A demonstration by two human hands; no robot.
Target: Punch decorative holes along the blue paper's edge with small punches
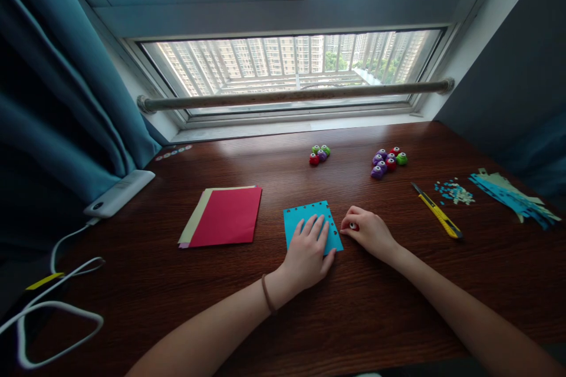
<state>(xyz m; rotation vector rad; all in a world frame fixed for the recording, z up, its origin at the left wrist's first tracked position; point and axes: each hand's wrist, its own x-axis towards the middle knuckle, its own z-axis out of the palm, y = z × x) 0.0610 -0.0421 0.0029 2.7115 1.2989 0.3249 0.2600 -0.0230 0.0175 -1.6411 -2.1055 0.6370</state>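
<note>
A square sheet of blue paper [305, 216] lies on the table, with small punched holes along its top and right edges. My left hand [308, 250] rests flat on it, fingers spread, covering its middle and lower part. At the sheet's right edge, my right hand [369, 232] is closed around a small red craft hole punch [354, 226]; the fingers hide most of it. Whether its jaws grip the paper I cannot tell. Beyond the sheet stand a small cluster of similar punches [320, 155] and, farther right, a larger group of them [387, 162] in purple, red and green.
Red paper [232, 216] tops a stack on the left. A yellow utility knife [437, 211], blade out, lies right, beside paper confetti [455, 191] and cut paper strips [513, 197]. A white power strip [119, 193] with a cable [57, 306] sits far left. A window bar [296, 96] runs behind.
</note>
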